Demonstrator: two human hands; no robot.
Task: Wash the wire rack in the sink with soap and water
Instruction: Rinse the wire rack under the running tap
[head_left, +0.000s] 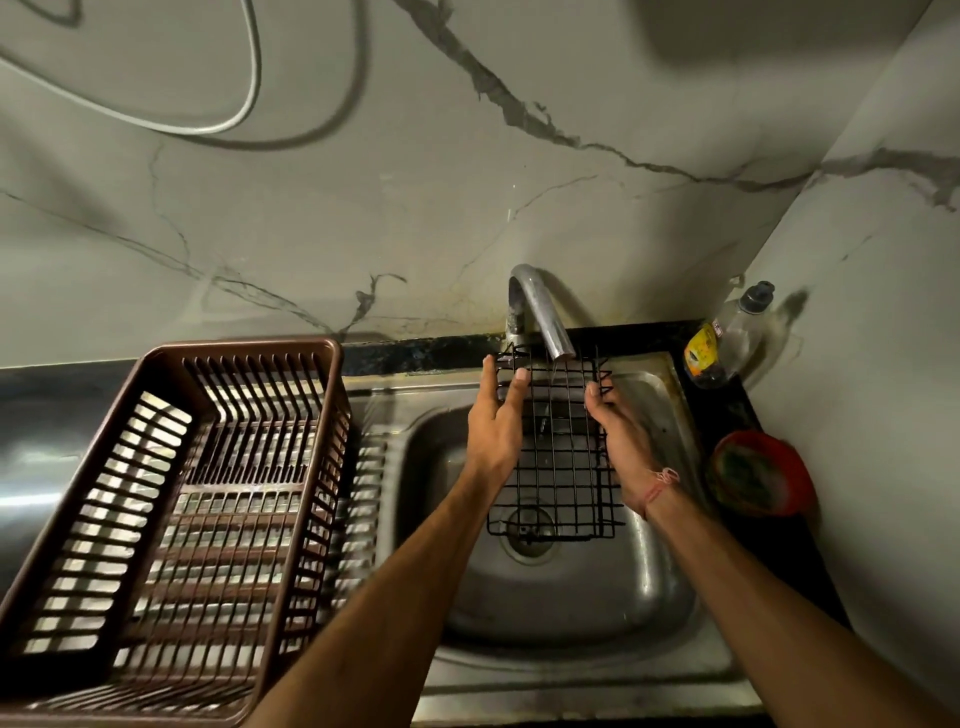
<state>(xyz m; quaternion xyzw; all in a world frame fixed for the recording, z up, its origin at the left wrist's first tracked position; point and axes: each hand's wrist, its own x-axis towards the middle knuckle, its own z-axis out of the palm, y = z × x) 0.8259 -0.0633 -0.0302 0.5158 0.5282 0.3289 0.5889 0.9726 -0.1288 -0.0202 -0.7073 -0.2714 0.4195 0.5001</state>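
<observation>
**Two hands hold a wire rack under the tap**

The fingers (521, 382) of the left hand (493, 423) are nearly straight and spread slightly, their tips lying against the upper left edge of the black wire rack (558, 457); they do not wrap around it. The right hand (621, 441) curls its fingers round the rack's right edge just below the tap (540, 317), thumb toward the wires, gripping the frame. A thin red thread (662, 480) circles the right wrist.

The one rack is held over the basin of the steel sink (597, 623), tilted so its far end rises toward the tap spout and its near end hangs lower, above the drain (530, 525). Its long axis runs from the tap back toward the person. A thin stream of water (555, 371) falls from the spout onto the rack's upper wires.

Left of the tap, one brown slatted plastic dish basket (171, 499) stands on the steel surface beside the basin. Right of the tap, in the corner of the dark ledge, one clear bottle (727, 343) with a dark cap and yellow label leans against the marble wall (363, 208). Nearer the person from the bottle sits one red round container (761, 473), its contents blurred. One pale cable (228, 117) loops across the wall, high and left of the tap.
</observation>
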